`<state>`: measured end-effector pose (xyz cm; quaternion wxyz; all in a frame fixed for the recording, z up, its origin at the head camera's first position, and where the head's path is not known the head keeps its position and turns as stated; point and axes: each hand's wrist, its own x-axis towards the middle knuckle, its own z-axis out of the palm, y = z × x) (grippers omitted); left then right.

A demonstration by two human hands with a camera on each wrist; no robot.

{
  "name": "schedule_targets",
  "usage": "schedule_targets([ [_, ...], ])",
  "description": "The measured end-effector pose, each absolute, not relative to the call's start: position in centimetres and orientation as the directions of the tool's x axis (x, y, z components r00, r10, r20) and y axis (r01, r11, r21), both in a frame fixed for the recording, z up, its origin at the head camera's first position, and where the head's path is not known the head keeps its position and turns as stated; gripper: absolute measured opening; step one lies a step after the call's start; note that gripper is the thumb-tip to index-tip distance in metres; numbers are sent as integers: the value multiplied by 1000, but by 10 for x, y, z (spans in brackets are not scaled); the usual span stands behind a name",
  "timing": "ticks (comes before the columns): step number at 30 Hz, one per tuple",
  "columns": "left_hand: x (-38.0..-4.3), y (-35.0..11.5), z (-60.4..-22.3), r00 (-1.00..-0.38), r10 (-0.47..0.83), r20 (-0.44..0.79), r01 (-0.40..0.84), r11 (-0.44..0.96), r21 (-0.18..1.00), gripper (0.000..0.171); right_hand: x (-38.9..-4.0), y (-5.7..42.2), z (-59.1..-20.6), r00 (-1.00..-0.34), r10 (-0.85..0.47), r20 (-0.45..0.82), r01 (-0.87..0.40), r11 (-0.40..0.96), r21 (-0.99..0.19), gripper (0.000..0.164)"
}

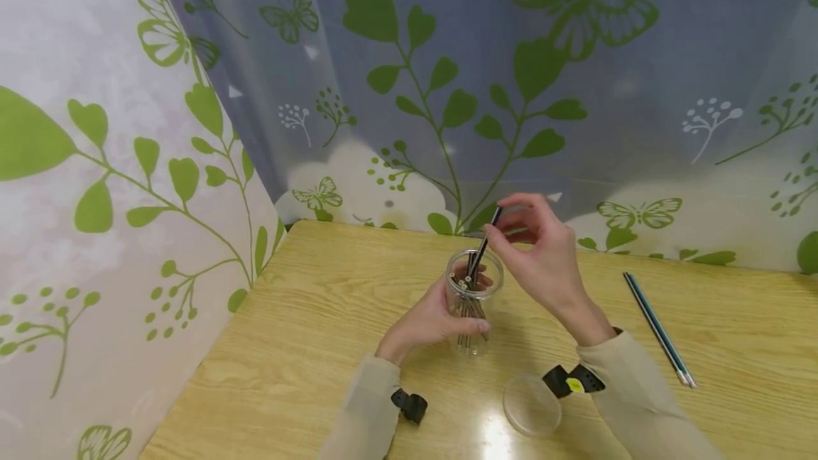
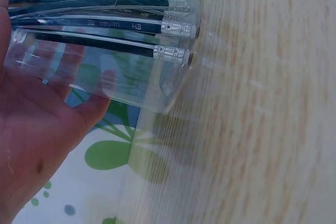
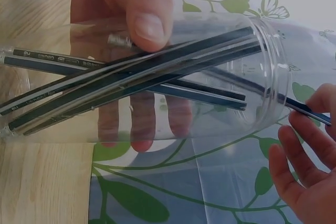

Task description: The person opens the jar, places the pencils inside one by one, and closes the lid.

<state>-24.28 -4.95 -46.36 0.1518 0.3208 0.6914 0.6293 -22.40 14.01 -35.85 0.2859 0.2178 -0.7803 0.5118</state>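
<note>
My left hand [image 1: 424, 316] grips a clear jar [image 1: 473, 295] around its side, thumb across the front and fingers behind. Inside stand several dark pencils [image 2: 105, 23], eraser ends down at the jar's bottom; one is marked HB in the left wrist view. Above the mouth, my right hand [image 1: 543, 254] pinches another dark pencil [image 1: 483, 243] between thumb and fingertips. That pencil [image 3: 299, 106] slants through the open rim, its lower part in the jar among the others. In the left wrist view the jar's base is right at the wooden tabletop.
A round clear lid [image 1: 532, 404] lies on the wooden table [image 1: 287, 346] near my right wrist. Farther right rest two pencils [image 1: 658, 329] side by side. A curtain [image 1: 409, 91] printed with leaves and butterflies hangs along the table's back edge, with a similar patterned sheet at the left.
</note>
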Motion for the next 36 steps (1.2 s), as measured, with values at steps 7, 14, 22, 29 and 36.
schedule_targets([
  [7, -243, -49, -465, -750, 640, 167, 198, -23, 980, 84, -222, 134, -363, -772, -109, 626, -599, 455, -659, 26],
  [14, -243, -50, -466, -754, 637, 159, 187, -24, 982, 84, -223, 130, -370, -774, -165, 611, -597, 508, -620, 16],
  [22, -243, -49, -464, -742, 643, 189, 219, -34, 975, 91, -224, 129, -376, -768, -181, 614, -608, 508, -610, 9],
  [29, -242, -49, -463, -748, 637, 188, 232, -14, 973, 95, -225, 130, -375, -776, -195, 600, -602, 514, -611, 6],
  [36, -243, -50, -463, -744, 643, 182, 218, -23, 976, 88, -224, 131, -374, -800, -207, 563, -577, 521, -629, 8],
])
